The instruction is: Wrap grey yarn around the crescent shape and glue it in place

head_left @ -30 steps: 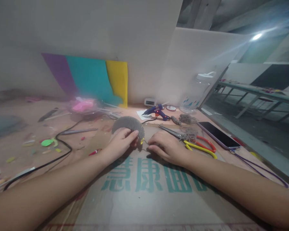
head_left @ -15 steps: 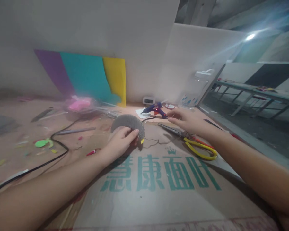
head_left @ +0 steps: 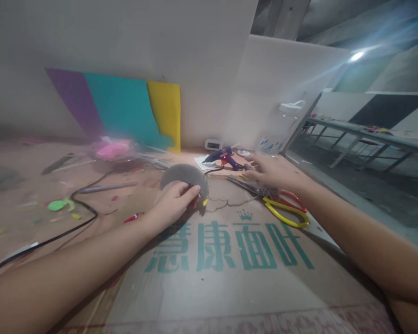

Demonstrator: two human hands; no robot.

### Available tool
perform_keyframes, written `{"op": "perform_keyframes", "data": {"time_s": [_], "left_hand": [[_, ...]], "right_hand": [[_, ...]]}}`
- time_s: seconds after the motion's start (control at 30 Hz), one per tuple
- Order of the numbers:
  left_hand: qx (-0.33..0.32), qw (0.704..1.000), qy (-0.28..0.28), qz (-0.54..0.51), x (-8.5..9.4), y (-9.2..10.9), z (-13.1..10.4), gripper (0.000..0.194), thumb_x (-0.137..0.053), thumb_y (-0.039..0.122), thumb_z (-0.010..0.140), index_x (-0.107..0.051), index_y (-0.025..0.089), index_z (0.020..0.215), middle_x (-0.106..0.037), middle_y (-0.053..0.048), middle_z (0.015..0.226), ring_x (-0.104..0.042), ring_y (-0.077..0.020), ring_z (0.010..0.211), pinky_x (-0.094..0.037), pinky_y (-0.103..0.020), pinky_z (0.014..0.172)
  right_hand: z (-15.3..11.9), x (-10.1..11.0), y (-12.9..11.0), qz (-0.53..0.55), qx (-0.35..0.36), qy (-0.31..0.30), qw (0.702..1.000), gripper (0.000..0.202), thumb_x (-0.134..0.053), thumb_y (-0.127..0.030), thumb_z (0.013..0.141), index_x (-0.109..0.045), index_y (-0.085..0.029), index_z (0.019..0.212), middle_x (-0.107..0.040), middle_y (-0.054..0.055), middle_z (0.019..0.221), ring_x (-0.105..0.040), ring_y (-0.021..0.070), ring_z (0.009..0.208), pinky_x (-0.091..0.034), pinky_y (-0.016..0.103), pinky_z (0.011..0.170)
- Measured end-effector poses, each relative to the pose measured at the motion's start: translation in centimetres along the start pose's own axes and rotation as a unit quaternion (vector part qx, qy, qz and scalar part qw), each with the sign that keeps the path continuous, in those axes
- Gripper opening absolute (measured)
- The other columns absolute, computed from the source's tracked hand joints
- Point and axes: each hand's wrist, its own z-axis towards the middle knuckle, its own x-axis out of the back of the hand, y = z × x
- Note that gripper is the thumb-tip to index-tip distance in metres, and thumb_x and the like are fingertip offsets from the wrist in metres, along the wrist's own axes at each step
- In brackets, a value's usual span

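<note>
- Room: pale partition point(head_left: 209, 69) at 12 o'clock; second table point(head_left: 355, 127) across the floor at 2 o'clock.
- Surface: pinkish tabletop point(head_left: 62, 181), partly covered by cardboard point(head_left: 195, 297) with green printed characters.
- Work item: grey yarn-wrapped disc point(head_left: 186, 175), ahead at 12 o'clock. Left hand point(head_left: 176, 197) grips its near edge, thumb pressed against fingers.
- Right hand point(head_left: 268, 172), at 1 o'clock: thumb and forefinger slightly parted about a small yarn bundle point(head_left: 248, 167); grip cannot be confirmed.
- Changes: one second ago the right hand was beside the disc; it is now near the glue gun point(head_left: 226, 157). Left hand's hold unchanged.
- Yarn strand point(head_left: 226, 204) runs from disc towards scissors point(head_left: 285, 211) at the disc's 4 o'clock.
- Edges: tabletop's right edge passes beneath the right forearm at 3 o'clock. Room for moving: cardboard between forearms, 6 o'clock.
</note>
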Motion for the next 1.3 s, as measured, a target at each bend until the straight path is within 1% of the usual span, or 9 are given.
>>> {"op": "perform_keyframes", "data": {"time_s": [0.27, 0.4, 0.5, 0.6, 0.8, 1.0, 1.1, 1.17, 1.3], "left_hand": [[-0.003, 1.0, -0.003, -0.008, -0.1, 0.0, 0.1, 0.049, -0.044, 0.046, 0.091, -0.058, 0.019, 0.053, -0.061, -0.002, 0.054, -0.057, -0.016, 0.057, -0.037, -0.028, 0.061], [-0.009, 1.0, -0.005, -0.008, 0.1, 0.2, 0.1, 0.05, -0.044, 0.044, 0.091, -0.058, 0.019, 0.051, -0.06, -0.002, 0.052, -0.057, -0.0159, 0.057, -0.037, -0.027, 0.062], [-0.006, 1.0, 0.004, 0.004, 0.1, 0.3, 0.0, 0.049, -0.045, 0.044, 0.091, -0.058, 0.019, 0.051, -0.059, -0.001, 0.052, -0.056, -0.0162, 0.058, -0.036, -0.028, 0.061], [-0.002, 1.0, 0.004, 0.007, 0.1, 0.5, -0.1, 0.05, -0.046, 0.045, 0.09, -0.058, 0.019, 0.05, -0.057, -0.001, 0.051, -0.055, -0.016, 0.057, -0.035, -0.028, 0.061], [-0.003, 1.0, -0.002, 0.001, 0.1, 0.4, 0.0, 0.049, -0.045, 0.045, 0.09, -0.058, 0.019, 0.051, -0.057, -0.001, 0.052, -0.056, -0.0159, 0.058, -0.036, -0.028, 0.062], [0.006, 0.999, 0.006, -0.05, -0.3, -0.2, 0.2, 0.049, -0.045, 0.046, 0.091, -0.059, 0.018, 0.054, -0.062, -0.003, 0.055, -0.059, -0.0164, 0.061, -0.04, -0.027, 0.061], [0.007, 0.998, 0.023, -0.063, -0.4, -0.5, 0.2, 0.048, -0.046, 0.047, 0.091, -0.059, 0.018, 0.055, -0.063, -0.003, 0.056, -0.059, -0.0161, 0.059, -0.041, -0.026, 0.059], [0.018, 0.997, 0.036, -0.066, -0.4, -0.5, 0.2, 0.047, -0.047, 0.047, 0.09, -0.058, 0.018, 0.055, -0.063, -0.003, 0.056, -0.058, -0.0157, 0.057, -0.04, -0.026, 0.058], [0.035, 0.996, 0.057, -0.053, -0.2, -0.3, 0.1, 0.046, -0.048, 0.047, 0.089, -0.056, 0.019, 0.054, -0.061, -0.002, 0.054, -0.057, -0.0161, 0.057, -0.039, -0.027, 0.058]], "right_hand": [[5.8, -3.1, 1.4, 0.057, -0.042, 0.004, 0.997, 0.066, -0.065, -0.04, 0.084, -0.049, -0.012, 0.141, -0.054, 0.02, 0.142, -0.052, 0.039, 0.126, -0.042, 0.047, 0.103], [8.7, -4.0, 1.0, 0.109, -0.048, -0.03, 0.992, 0.051, -0.066, -0.036, 0.084, -0.059, -0.014, 0.129, -0.07, 0.015, 0.119, -0.067, 0.0274, 0.101, -0.052, 0.036, 0.087], [9.2, -4.6, 0.0, 0.15, -0.055, -0.047, 0.986, 0.035, -0.068, -0.028, 0.08, -0.066, -0.015, 0.113, -0.075, 0.008, 0.1, -0.069, 0.0187, 0.081, -0.054, 0.026, 0.072], [8.8, -5.0, -0.7, 0.168, -0.085, -0.035, 0.981, 0.027, -0.069, -0.022, 0.077, -0.068, -0.013, 0.102, -0.075, 0.007, 0.084, -0.067, 0.018, 0.072, -0.052, 0.025, 0.065], [8.5, -4.4, 0.1, 0.188, -0.148, 0.025, 0.971, 0.017, -0.063, -0.026, 0.081, -0.069, -0.011, 0.084, -0.073, 0.013, 0.082, -0.068, 0.0228, 0.077, -0.052, 0.029, 0.067], [5.2, -2.9, -1.2, 0.278, -0.097, 0.05, 0.954, 0.021, -0.053, -0.033, 0.093, -0.066, -0.017, 0.092, -0.075, 0.011, 0.101, -0.071, 0.0192, 0.086, -0.055, 0.029, 0.078], [1.5, -2.6, -3.1, 0.36, -0.016, 0.123, 0.925, 0.02, -0.053, -0.034, 0.093, -0.064, -0.02, 0.103, -0.072, 0.01, 0.108, -0.072, 0.0218, 0.09, -0.056, 0.034, 0.081], [-1.1, -2.8, -4.0, 0.355, 0.041, 0.156, 0.921, 0.018, -0.056, -0.036, 0.092, -0.065, -0.022, 0.101, -0.072, 0.009, 0.106, -0.071, 0.023, 0.092, -0.056, 0.037, 0.085], [-4.3, -4.2, -4.2, 0.356, 0.083, 0.145, 0.919, 0.019, -0.056, -0.042, 0.092, -0.066, -0.025, 0.092, -0.072, 0.004, 0.093, -0.069, 0.0229, 0.088, -0.056, 0.039, 0.086]]}}
